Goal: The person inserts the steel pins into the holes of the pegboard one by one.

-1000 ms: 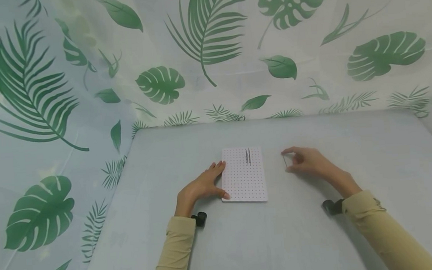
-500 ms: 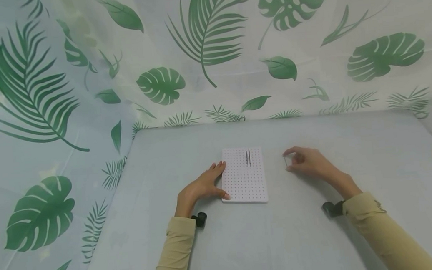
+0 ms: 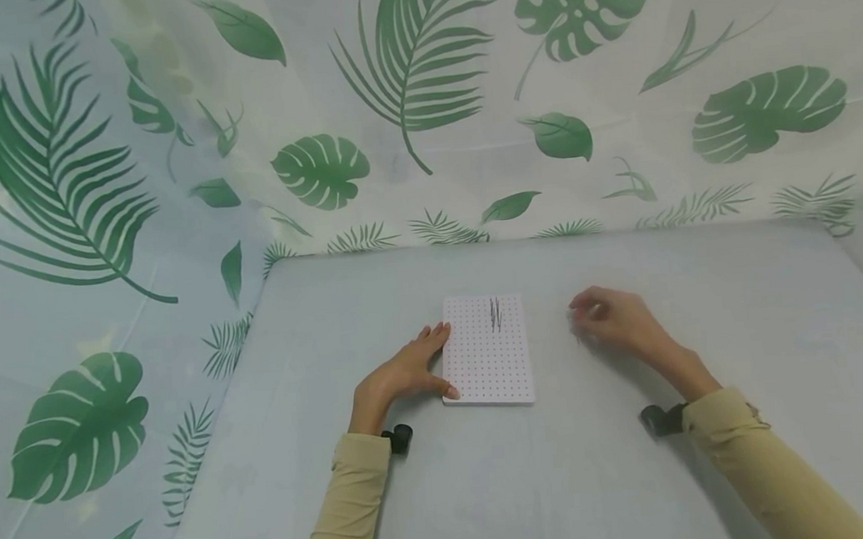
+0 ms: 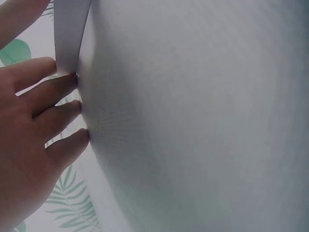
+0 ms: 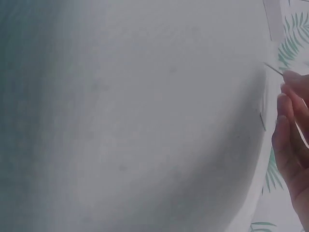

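Note:
A white board [image 3: 483, 366] with a grid of small dots or holes lies flat on the table. Several thin dark pins [image 3: 496, 315] stand or lie at its upper right part. My left hand [image 3: 406, 366] rests along the board's left edge, fingers fairly straight and thumb at the near corner; in the left wrist view its fingertips touch the board's side [image 4: 70, 38]. To the right of the board, my right hand [image 3: 615, 319] pinches a thin dark pin [image 5: 273, 69] between thumb and fingertips. Another short dark piece [image 5: 262, 122] shows beside those fingers; whether it is held, I cannot tell.
The pale table [image 3: 536, 479] reaches back to a curtain [image 3: 454, 159] printed with green leaves. A dark wrist camera sits at each cuff, one on the left [image 3: 400, 439] and one on the right [image 3: 663, 419].
The right thumb and index finger, which spanned the pin end to end, have drawn together, and the pin has turned between them. The left hand and the board stay put.

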`<state>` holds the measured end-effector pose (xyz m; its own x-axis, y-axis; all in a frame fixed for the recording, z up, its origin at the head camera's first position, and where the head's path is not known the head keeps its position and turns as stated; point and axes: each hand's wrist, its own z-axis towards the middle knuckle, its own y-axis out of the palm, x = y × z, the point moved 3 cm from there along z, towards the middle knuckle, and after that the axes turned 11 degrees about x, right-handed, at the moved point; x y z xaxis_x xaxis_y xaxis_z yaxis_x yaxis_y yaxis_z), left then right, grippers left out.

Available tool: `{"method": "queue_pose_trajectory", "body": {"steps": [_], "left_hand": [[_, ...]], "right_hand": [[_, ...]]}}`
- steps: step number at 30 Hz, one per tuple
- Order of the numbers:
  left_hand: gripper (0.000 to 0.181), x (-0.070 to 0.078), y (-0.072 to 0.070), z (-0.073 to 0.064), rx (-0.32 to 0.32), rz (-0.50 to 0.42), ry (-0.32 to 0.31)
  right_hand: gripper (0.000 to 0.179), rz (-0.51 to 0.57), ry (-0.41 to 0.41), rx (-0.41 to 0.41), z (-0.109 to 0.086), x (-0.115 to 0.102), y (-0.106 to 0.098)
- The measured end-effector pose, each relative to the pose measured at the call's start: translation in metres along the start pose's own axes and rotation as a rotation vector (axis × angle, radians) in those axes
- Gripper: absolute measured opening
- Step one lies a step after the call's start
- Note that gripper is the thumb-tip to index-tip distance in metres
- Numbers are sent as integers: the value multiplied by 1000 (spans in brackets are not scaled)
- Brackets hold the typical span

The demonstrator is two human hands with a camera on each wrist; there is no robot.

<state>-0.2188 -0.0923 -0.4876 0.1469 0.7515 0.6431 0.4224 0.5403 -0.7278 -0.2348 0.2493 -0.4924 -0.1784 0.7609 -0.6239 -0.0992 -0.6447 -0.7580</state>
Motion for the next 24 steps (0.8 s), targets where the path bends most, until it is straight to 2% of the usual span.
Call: {"method": "queue_pose_trajectory", "body": {"steps": [17, 24], "left_hand": [[110, 0, 0, 0, 0, 4, -5], [110, 1, -1, -1, 0, 33, 16]], "right_hand": [[19, 16, 40, 17, 4, -8, 3], [17, 25, 37, -4, 8, -16, 7]]}}
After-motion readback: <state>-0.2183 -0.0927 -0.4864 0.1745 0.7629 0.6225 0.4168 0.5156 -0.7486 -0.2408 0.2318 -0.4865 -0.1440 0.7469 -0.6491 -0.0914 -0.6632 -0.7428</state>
